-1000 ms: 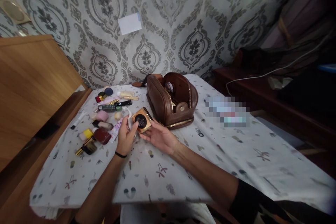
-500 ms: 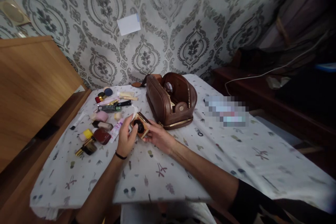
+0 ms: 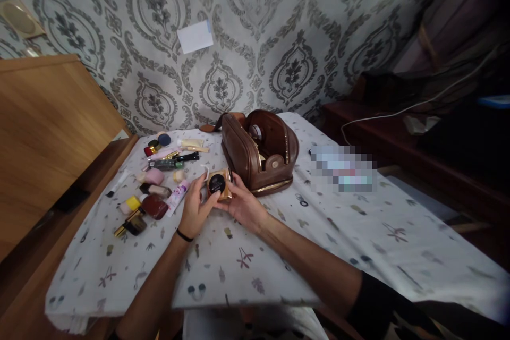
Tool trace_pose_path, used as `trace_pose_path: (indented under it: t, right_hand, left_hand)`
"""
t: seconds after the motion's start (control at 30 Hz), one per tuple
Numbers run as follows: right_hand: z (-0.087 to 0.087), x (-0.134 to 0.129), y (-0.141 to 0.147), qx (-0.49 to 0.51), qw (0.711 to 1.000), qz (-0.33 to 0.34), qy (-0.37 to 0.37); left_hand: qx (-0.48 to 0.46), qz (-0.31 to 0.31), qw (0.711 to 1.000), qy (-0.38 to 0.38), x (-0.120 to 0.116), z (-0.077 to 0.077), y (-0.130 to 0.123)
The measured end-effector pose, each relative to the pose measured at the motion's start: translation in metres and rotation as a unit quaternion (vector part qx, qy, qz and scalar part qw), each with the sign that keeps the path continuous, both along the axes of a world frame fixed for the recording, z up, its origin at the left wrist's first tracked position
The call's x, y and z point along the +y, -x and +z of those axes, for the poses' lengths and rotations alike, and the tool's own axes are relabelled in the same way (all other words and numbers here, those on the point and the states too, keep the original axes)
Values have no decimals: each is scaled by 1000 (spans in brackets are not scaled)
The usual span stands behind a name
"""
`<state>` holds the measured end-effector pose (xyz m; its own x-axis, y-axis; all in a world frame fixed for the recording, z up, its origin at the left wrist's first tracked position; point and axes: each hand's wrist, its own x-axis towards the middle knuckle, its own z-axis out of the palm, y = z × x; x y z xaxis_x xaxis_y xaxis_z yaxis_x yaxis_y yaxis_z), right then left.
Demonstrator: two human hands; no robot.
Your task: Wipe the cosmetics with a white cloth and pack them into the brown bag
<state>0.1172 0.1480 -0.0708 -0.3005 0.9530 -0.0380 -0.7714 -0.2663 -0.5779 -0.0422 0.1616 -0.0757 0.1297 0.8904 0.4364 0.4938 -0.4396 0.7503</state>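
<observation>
Between both hands is a squarish golden perfume bottle (image 3: 217, 185) with a round black label facing up toward me. My left hand (image 3: 196, 206) grips its left side, the thumb lying at the label's lower edge. My right hand (image 3: 247, 205) closes on its right side. Just behind and to the right, a brown leather cosmetic bag (image 3: 239, 162) stands unzipped, with a round-topped item (image 3: 255, 132) visible inside. Left of my hands lie a white-and-purple tube (image 3: 177, 197), a dark red bottle (image 3: 154, 206) and a dark bottle with a gold cap (image 3: 134, 223).
More cosmetics spread over the left of the patterned cloth (image 3: 223, 276), among them a black tube (image 3: 187, 156), a pink sponge (image 3: 154, 176) and a blue round item (image 3: 164, 139). A blurred-out item (image 3: 342, 169) lies right of the bag. A wooden panel (image 3: 59, 133) borders the left.
The perfume bottle has been turned in my hands, so its round label now faces me more squarely. It has shifted slightly right. The bag and the other items have stayed put.
</observation>
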Motion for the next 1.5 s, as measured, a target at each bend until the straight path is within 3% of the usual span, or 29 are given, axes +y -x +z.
trace_pose_path:
  t: [0.23, 0.37, 0.43, 0.57, 0.73, 1.13, 1.3, 1.5]
  right_hand:
    - [-3, 0, 3, -118, 986, -70, -100]
    - [-11, 2, 3, -249, 938, -142, -193]
    - [-14, 4, 1, -307, 911, -143, -236]
    - [-17, 6, -3, -334, 894, -133, -268]
    - [-15, 8, -5, -356, 886, -151, -255]
    - [-1, 1, -1, -230, 953, -137, -143]
    - [5, -5, 2, -172, 971, -130, -108]
    - [8, -8, 7, -50, 994, -95, -33]
  left_hand:
    - [-140, -87, 977, 139, -3, 5, -8]
    - [-219, -90, 949, 208, -2, 4, -10]
    - [-274, -86, 928, 237, 0, 1, -9]
    - [-384, -74, 891, 228, 4, 0, -9]
    - [-423, -3, 884, 197, 7, 0, -8]
    - [-252, 116, 960, 37, 11, 2, 14]
    - [-110, 88, 990, 8, 5, 9, 17]
    - [56, 19, 986, -157, -12, 20, 7]
